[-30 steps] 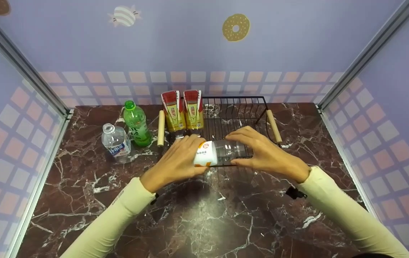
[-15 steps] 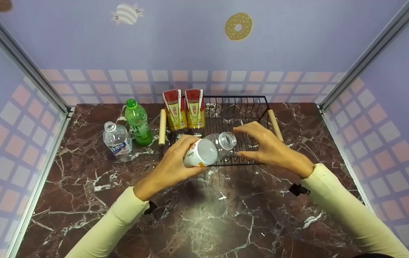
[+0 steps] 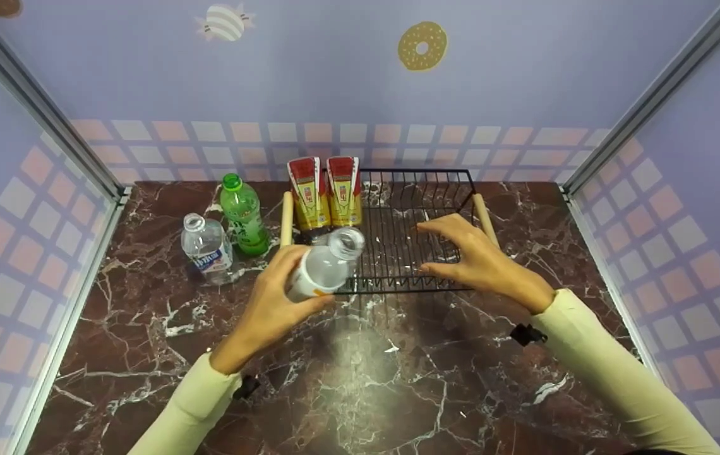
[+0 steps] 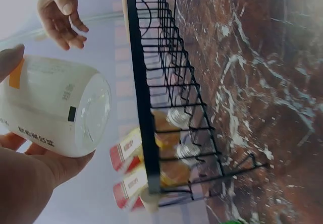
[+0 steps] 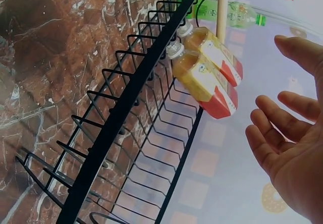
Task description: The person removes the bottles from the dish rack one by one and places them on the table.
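Observation:
In the head view, my left hand (image 3: 271, 291) grips a clear plastic bottle (image 3: 327, 268) round its white label. The bottle has no cap, and its mouth tips up and to the right, over the near left part of a black wire basket (image 3: 407, 291). Its flat base faces the camera in the left wrist view. To the right, over the basket, my right hand (image 3: 477, 262) is held with thumb and fingers apart, holding nothing. Two yellow-and-red bottles (image 3: 308, 196) stand side by side in the basket's left part, clear caps down.
Left of the basket, a green bottle (image 3: 246, 221) with a green cap stands beside a clear, capless bottle (image 3: 207, 249). Wooden handles (image 3: 485, 221) flank the basket on the dark red marbled tabletop (image 3: 398, 379). Lilac wall panels (image 3: 322, 69) enclose the back and sides.
The bottle in my left hand has swung from lying crosswise to mouth-up and moved left, away from my right hand. My right hand stays nearly in place, fingers still spread.

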### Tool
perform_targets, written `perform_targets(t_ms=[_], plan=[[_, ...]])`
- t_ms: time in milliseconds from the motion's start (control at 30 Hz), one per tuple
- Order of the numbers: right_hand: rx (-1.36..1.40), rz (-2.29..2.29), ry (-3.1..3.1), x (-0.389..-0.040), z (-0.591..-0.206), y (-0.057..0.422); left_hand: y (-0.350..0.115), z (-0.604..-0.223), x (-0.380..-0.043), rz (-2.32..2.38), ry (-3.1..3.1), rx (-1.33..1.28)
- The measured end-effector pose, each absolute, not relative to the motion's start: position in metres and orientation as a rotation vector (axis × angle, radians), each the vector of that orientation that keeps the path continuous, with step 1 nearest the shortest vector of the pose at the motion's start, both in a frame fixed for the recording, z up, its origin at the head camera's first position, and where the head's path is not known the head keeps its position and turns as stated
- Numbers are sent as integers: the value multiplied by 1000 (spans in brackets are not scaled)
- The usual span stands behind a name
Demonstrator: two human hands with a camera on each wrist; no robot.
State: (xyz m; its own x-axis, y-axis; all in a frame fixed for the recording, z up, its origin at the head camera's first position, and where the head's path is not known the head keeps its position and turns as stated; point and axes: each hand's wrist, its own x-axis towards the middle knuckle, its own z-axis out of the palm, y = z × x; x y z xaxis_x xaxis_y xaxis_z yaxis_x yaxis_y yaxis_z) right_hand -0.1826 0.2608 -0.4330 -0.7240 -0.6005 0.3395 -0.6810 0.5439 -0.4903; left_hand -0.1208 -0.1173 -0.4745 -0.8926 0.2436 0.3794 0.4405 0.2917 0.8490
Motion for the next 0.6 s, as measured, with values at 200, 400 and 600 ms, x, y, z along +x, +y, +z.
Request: perform_targets(t_ms=[200,400,600], plan=[[1091,880,-2644,-185,-437,262,-139,-485,-113,-1657,-2306,-500],[1080,871,-2633,-187,-439,262,-160,-494,-105,-1688,-2256,-350],[1071,909,-2639,-189,-441,261,-178,-505,-97,-1704,-2213,-248]])
